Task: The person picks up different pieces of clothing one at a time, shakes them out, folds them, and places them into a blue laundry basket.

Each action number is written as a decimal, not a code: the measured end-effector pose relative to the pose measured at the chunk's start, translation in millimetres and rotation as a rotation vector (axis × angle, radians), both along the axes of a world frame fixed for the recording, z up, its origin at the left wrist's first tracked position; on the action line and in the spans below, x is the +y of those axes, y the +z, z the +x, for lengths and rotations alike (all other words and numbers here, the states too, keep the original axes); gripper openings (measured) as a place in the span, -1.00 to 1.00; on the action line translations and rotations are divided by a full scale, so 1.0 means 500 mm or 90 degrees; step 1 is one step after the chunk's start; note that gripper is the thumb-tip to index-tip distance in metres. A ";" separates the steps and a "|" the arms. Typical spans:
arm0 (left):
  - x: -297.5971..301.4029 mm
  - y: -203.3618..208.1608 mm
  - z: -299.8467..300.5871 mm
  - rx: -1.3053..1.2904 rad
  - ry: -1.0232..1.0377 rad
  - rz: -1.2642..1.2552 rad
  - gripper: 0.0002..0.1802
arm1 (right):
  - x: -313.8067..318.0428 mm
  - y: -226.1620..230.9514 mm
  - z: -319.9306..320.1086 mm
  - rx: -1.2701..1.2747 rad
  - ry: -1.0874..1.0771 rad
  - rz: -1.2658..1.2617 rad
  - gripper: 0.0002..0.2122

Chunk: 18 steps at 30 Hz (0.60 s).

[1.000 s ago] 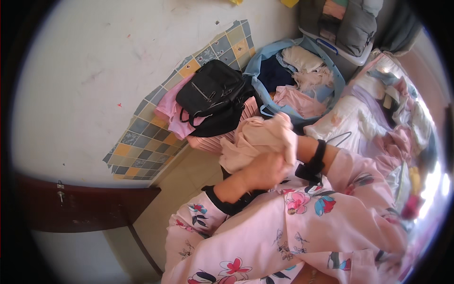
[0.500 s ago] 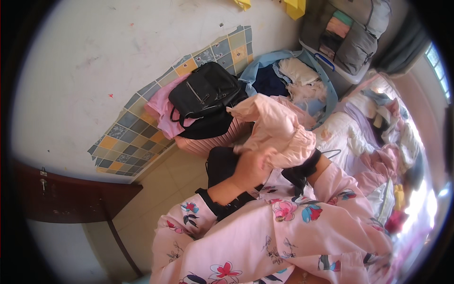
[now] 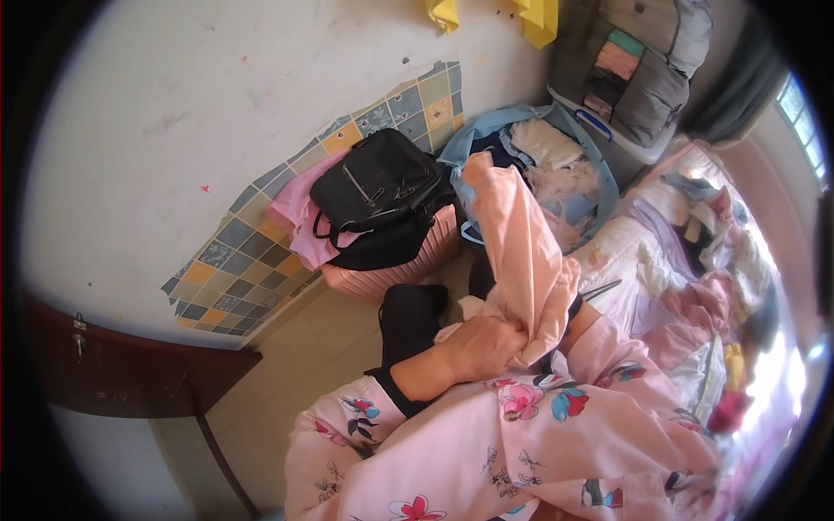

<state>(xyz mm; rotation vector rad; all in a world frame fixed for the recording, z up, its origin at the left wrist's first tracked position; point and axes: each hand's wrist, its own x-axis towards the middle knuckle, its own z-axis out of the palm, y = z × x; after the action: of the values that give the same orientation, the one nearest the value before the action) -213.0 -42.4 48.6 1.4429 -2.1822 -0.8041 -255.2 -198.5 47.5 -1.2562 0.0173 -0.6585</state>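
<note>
Locate the pink cloth (image 3: 526, 252) at the centre of the frame, held up in front of your body. Its long axis runs steeply, from a narrow upper end at upper centre down and slightly right to a bunched lower end just above your lap.

Check your left hand (image 3: 488, 346): it is curled into a loose fist at the lower edge of the cloth, with a fold gathered at the fingers. From this hand, the greater part of the cloth lies up and to the right in the frame. The long axis leads away from the knuckles, so the narrow end is the farthest part from your grip.

Your right forearm (image 3: 584, 334) enters from the right of the cloth and goes behind its lower part. Your right hand is covered (the cloth hides it completely), so you cannot tell how far its fingers are spread or whether they have hold of anything. Both arms meet the cloth at the lower end; of the two, only the left shows its contact.

Note the blue basket (image 3: 610, 182) behind the narrow end, at upper centre. The two overlap in this view (contact cannot be confirmed). The black backpack (image 3: 373, 187) lies left of the cloth, on a ribbed pink suitcase (image 3: 365, 276), well apart from both hands.
</note>
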 end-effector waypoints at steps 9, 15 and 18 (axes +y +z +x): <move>-0.035 0.010 0.014 0.212 0.125 -0.273 -0.82 | 0.012 -0.008 -0.022 0.012 0.025 0.033 -0.67; -0.003 -0.030 -0.016 0.237 -0.029 -0.012 -0.69 | 0.050 -0.034 -0.052 0.035 0.085 0.088 -0.66; -0.006 -0.027 -0.016 0.207 -0.084 0.014 -0.61 | 0.055 -0.040 -0.057 0.035 0.097 0.107 -0.65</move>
<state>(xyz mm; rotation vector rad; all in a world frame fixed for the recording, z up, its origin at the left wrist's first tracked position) -221.1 -45.2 35.0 1.0959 -2.0367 -1.0324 -283.5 -170.9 27.7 -1.1013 0.0215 -0.4798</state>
